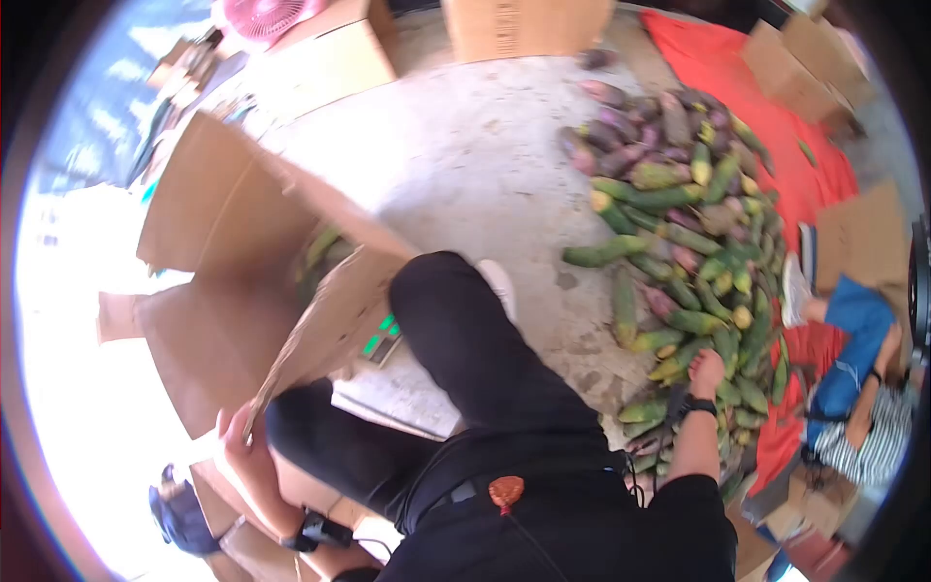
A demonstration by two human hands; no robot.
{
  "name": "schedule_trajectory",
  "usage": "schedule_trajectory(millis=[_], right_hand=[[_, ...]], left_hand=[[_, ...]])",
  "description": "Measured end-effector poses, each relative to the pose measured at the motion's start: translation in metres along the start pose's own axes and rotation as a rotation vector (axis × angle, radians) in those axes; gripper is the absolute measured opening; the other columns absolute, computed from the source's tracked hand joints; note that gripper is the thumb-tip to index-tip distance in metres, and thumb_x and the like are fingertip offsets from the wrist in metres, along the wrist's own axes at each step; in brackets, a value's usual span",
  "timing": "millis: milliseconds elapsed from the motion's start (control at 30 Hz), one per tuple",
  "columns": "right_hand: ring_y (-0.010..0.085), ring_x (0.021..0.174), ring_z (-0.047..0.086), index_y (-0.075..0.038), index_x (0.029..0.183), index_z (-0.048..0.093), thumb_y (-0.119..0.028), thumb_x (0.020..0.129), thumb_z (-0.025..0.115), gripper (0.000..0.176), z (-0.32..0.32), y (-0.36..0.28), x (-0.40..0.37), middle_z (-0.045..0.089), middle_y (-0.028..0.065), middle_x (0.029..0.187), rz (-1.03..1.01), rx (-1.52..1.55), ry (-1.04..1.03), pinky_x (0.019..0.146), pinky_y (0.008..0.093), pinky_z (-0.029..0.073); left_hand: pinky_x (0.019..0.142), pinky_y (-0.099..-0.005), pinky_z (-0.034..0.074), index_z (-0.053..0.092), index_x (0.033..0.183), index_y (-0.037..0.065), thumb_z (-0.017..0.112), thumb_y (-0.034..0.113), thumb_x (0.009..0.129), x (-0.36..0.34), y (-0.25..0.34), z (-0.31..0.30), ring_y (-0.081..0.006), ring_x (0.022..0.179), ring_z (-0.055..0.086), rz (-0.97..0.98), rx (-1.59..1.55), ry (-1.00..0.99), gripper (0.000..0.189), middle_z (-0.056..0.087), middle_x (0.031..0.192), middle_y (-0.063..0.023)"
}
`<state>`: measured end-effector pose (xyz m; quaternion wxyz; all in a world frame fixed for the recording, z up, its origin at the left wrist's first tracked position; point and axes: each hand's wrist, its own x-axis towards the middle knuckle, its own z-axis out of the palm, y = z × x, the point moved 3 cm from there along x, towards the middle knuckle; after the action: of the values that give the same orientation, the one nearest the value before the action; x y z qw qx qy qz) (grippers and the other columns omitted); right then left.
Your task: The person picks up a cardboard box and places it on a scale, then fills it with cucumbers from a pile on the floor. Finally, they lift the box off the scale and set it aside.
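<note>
My left hand (239,438) grips the near edge of a flap on an open cardboard box (218,339), fingers wrapped round the board. Inside the box, partly hidden by its flaps, are some long green vegetables (320,250). My right hand (706,371) reaches down into the pile of vegetables (679,252). Its fingers look curled, but whatever they hold is hidden. Around it lie long green and yellowish, cucumber-like pieces; purple ones (621,126) are gathered at the far end. A scale with a green lit display (380,337) shows beside the box.
Red sheeting (698,48) runs along the pile's right side. Another person (858,388) sits at the right, near an open carton (863,238). More cardboard boxes (529,29) and a pink fan (262,17) stand at the back. My knees are between box and pile.
</note>
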<state>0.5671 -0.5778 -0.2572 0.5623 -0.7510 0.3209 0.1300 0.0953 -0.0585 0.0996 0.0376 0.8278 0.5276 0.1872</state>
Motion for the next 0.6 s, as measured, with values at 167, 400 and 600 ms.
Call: schedule_trajectory(millis=[167,400,600], right_hand=[[0.0116,0.052,0.047,-0.01,0.074,0.055,-0.018,0.077,0.054,0.009,-0.001,-0.041,-0.023,0.051,0.0004,0.063,-0.045,0.127,0.031,0.047,0.0236,0.037],[0.0105,0.062,0.052,-0.01,0.089,0.058,-0.022,0.079,0.059,0.016,0.062,-0.13,-0.117,0.055,-0.0005,0.073,-0.205,0.251,-0.27,0.054,0.0224,0.041],[0.0141,0.077,0.057,0.0,0.1,0.055,-0.017,0.086,0.054,0.022,0.162,-0.267,-0.298,0.059,0.0062,0.087,-0.715,0.413,-0.866,0.067,0.0263,0.046]], left_hand=[[0.058,-0.0327,0.042,0.066,0.084,0.007,0.068,0.005,0.068,0.0,0.01,-0.006,-0.0249,0.064,0.053,-0.076,0.074,0.042,0.016,0.052,0.069,-0.0086],[0.061,-0.0359,0.042,0.067,0.085,0.009,0.068,0.006,0.066,-0.002,0.006,-0.006,-0.0276,0.068,0.054,-0.037,0.068,0.059,0.019,0.053,0.07,-0.0082],[0.054,-0.0339,0.04,0.065,0.09,0.003,0.062,0.0,0.074,-0.001,-0.001,-0.002,-0.0265,0.062,0.053,0.002,-0.109,-0.007,0.018,0.051,0.068,-0.0144]])
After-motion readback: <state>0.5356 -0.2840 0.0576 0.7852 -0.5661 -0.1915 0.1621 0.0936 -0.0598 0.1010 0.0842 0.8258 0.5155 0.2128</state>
